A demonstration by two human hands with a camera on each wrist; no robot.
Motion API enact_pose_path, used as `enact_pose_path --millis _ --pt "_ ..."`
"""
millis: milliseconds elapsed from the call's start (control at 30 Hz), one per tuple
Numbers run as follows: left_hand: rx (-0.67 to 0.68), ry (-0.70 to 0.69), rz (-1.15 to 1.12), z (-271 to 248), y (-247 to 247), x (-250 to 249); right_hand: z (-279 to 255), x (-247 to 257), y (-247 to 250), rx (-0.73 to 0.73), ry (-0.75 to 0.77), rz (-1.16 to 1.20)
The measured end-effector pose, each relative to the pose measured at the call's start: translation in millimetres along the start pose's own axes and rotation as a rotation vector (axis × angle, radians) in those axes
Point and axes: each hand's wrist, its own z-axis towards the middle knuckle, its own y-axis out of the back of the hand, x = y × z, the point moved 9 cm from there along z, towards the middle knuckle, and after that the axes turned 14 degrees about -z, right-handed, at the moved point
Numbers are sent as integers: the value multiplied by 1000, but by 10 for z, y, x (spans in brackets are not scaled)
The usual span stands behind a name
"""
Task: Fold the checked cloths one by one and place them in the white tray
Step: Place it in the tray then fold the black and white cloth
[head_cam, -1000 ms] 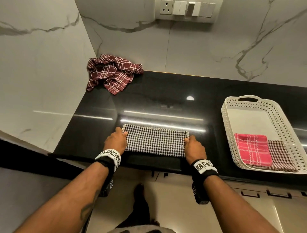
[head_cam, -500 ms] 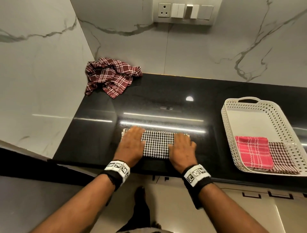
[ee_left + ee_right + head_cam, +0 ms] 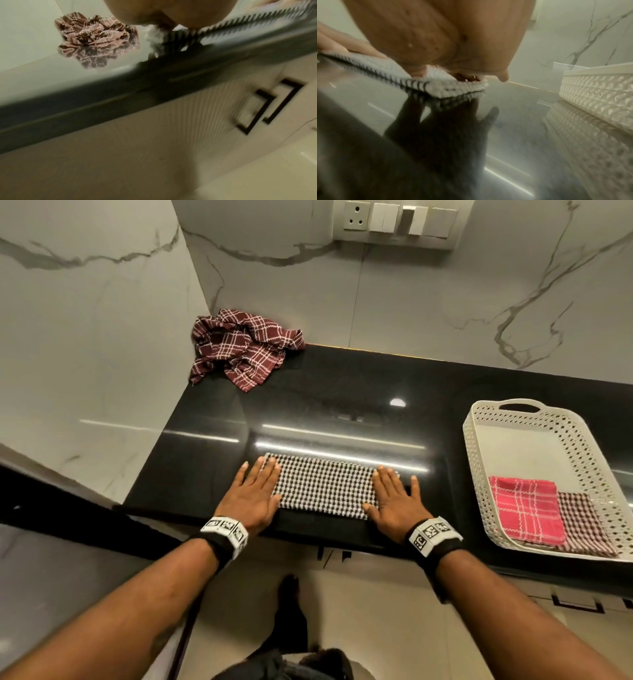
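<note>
Where both palms sat nearer the middle half a second ago, the left hand [image 3: 253,494] and right hand [image 3: 394,501] now press flat, fingers spread, at the ends of the houndstooth cloth [image 3: 325,486] on the table [image 3: 342,412]: smoothed, ready for another fold. Farther off wait the white tray [image 3: 479,474] and the crumpled maroon cloth [image 3: 239,347].

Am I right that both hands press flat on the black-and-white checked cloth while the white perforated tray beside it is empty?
Not quite: the white perforated tray is not empty. The head view shows a folded pink checked cloth and a brown checked cloth in it. The left hand and right hand do press flat on the black-and-white checked cloth.
</note>
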Motion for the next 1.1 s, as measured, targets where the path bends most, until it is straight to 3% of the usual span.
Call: enact_pose_path --millis 67,133,200,267,367,467,533,633,733,967,1100 --pt "-66 -14 -35 49 107 -277 3 33 151 -38 2 28" --pt "-115 -120 -140 50 129 -683 -10 29 209 -78 8 48" --pt "-69 -300 -189 -33 -9 -1146 -66 -1 113 -80 -11 54" --pt "7 -338 -154 -117 -152 -1372 -215 -25 27 -124 -81 72" --pt "19 -158 -81 -106 -138 -1183 -563 173 5 -253 -123 36" --pt "70 -35 -87 -102 -87 -919 -809 571 -31 -342 7 19" --pt "89 -95 -103 -196 -113 -899 -815 724 -54 -357 99 45" --pt "122 -205 -56 -458 -348 -900 -697 788 -179 -236 212 38" --pt "26 -211 -17 -556 -484 -839 -648 756 -213 -276 231 3" --pt "-241 -204 -467 -595 -264 -736 -741 567 -101 -547 91 431" --pt "-238 -29 -719 -453 -110 -594 -681 500 58 -477 -30 770"
